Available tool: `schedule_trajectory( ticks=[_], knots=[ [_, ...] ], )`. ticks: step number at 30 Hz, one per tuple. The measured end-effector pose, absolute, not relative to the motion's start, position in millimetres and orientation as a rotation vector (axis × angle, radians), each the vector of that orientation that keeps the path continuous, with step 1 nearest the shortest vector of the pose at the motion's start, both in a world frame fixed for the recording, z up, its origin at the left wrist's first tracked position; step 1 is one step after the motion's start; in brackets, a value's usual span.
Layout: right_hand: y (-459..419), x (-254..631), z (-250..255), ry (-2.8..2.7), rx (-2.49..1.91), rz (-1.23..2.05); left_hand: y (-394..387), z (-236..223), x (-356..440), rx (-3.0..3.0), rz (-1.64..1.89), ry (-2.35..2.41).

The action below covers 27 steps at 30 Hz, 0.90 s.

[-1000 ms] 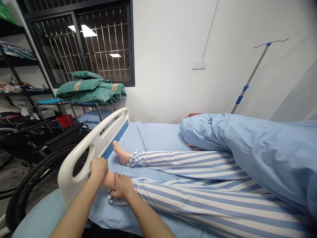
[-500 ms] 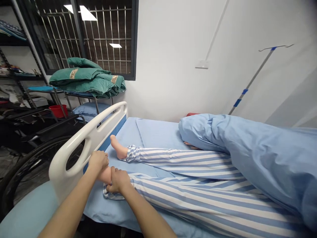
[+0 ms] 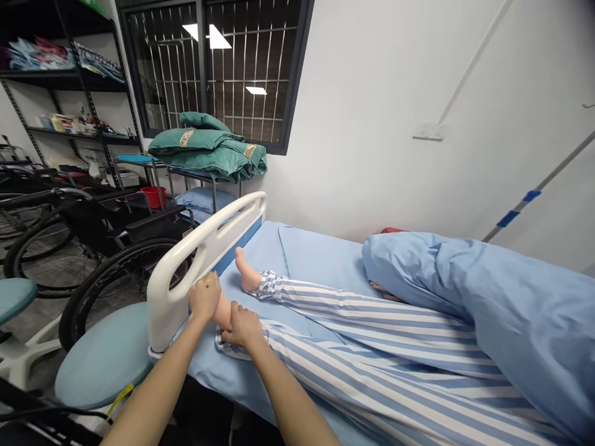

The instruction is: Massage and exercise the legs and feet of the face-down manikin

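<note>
A figure in blue-and-white striped trousers (image 3: pixel 372 347) lies on a hospital bed with a light blue sheet (image 3: pixel 302 254). My left hand (image 3: pixel 204 296) is wrapped round the near foot (image 3: pixel 224 311), close to the white footboard (image 3: pixel 195 254). At the ankle, my right hand (image 3: pixel 242 326) grips the trouser cuff of that same leg. The far foot (image 3: pixel 245 272) rests bare on the sheet. A light blue quilt (image 3: pixel 465 291) covers the upper body.
Wheelchairs (image 3: pixel 93 248) stand left of the bed, beside a round blue stool seat (image 3: pixel 102 359). A trolley holds folded green blankets (image 3: pixel 209 148) under a barred window (image 3: pixel 209 62). Shelves (image 3: pixel 60 80) line the far left wall. A drip pole (image 3: pixel 534 192) leans at right.
The view has swung left, bringing in more of the wheelchairs and the stool. Both hands keep their hold on the near foot and ankle.
</note>
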State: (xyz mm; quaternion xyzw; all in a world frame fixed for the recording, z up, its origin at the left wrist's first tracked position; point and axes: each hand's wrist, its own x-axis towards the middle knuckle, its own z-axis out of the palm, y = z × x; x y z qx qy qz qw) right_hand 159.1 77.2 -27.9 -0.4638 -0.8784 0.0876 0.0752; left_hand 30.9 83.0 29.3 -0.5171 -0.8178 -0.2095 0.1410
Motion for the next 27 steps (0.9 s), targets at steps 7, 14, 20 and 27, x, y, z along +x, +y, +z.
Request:
schedule_trajectory(
  ticks=[7, 14, 20, 27],
  knots=[
    [76, 159, -23, -2.637, -1.393, 0.286, 76, 14, 27, -1.474, -0.72, -2.252],
    [76, 159, -25, -2.628, -1.384, 0.269, 75, 29, 26, -1.601, -0.399, -2.306],
    [75, 159, -24, -2.623, -1.389, 0.272, 84, 57, 26, -1.897, -0.081, -2.262],
    [77, 160, -28, -2.614, -1.358, 0.267, 104, 58, 41, -1.843, 0.24, -2.348]
  ],
)
